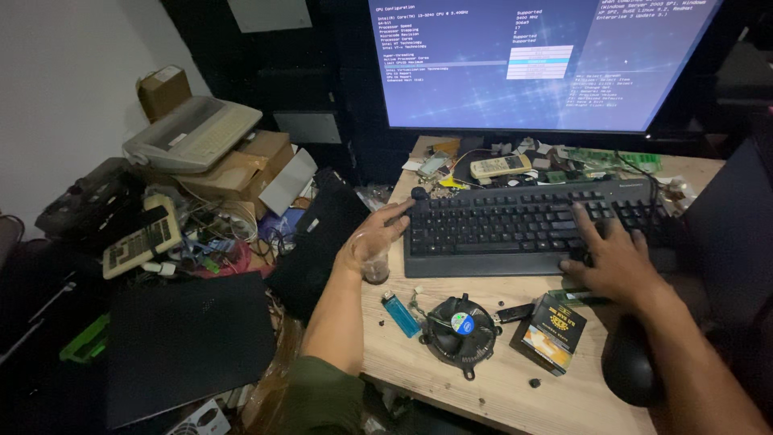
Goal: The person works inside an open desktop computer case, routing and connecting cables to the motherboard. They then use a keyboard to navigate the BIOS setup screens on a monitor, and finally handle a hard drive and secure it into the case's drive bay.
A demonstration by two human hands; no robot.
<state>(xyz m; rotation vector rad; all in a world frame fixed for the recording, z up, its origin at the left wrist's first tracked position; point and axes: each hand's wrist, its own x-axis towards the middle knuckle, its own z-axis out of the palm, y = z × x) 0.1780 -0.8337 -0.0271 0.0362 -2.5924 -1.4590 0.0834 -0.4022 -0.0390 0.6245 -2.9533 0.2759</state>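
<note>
1. Head view looks down on a wooden desk [499, 379] with a black keyboard [515, 225] lying across it, below a large lit monitor [547, 56].
2. The left hand [372, 240] rests at the keyboard's left edge, fingers loosely spread and touching the corner keys, gripping nothing.
3. The right hand [613, 259] lies flat on the right part of the keyboard, fingers stretched over the keys, holding nothing.
4. Just under the left wrist stands a small glass [376, 270].
5. In front of the keyboard lie a blue lighter [400, 313], a round processor cooler fan [460, 329] and a small dark and yellow box [554, 330].
6. A black mouse [628, 366] sits beneath the right forearm.
7. Left of the desk, boxes, cables and old machines are piled up.
</note>
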